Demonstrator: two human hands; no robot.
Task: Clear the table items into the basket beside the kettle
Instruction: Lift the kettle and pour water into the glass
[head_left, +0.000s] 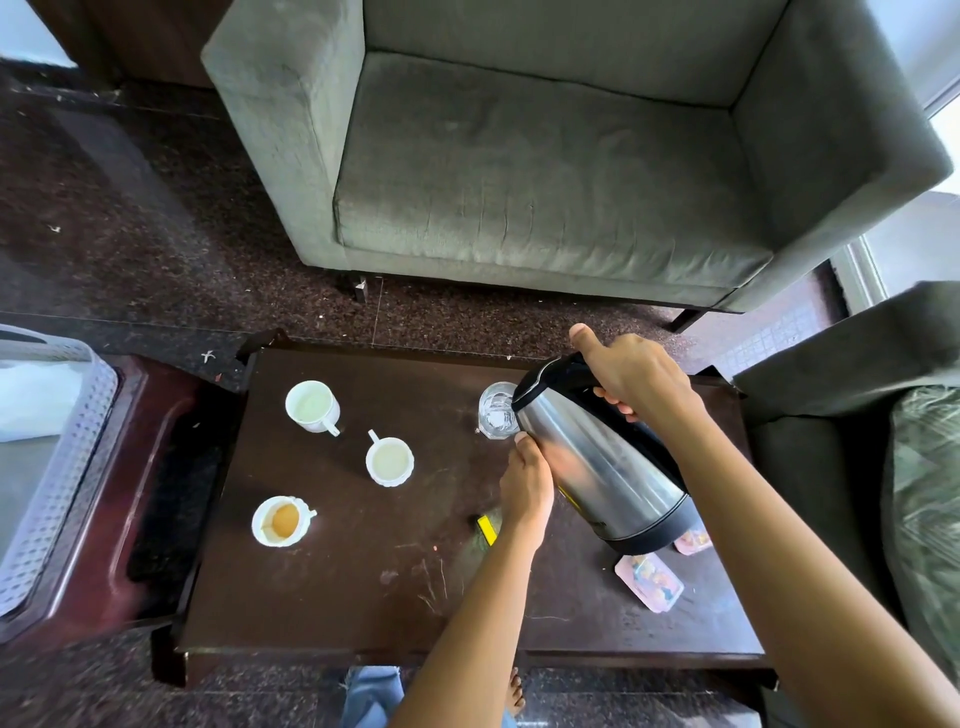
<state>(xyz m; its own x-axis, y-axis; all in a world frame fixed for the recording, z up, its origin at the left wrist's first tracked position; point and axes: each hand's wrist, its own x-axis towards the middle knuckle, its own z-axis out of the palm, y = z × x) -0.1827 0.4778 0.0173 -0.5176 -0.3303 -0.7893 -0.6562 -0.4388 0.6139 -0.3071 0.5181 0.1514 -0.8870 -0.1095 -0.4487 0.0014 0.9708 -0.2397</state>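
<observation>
Over table (363, 571), right hand (631, 376) round tilted kettle (597, 462), left hand (527, 486) beside

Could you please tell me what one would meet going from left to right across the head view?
Basket → cup with brown dregs → pale cup nearest the glass → that glass → kettle, its handle gripped by the right hand.

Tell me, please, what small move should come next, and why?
Probably tip the kettle back upright: the right hand grips its handle, the left hand rests on its body, and its spout leans over the glass.
</observation>
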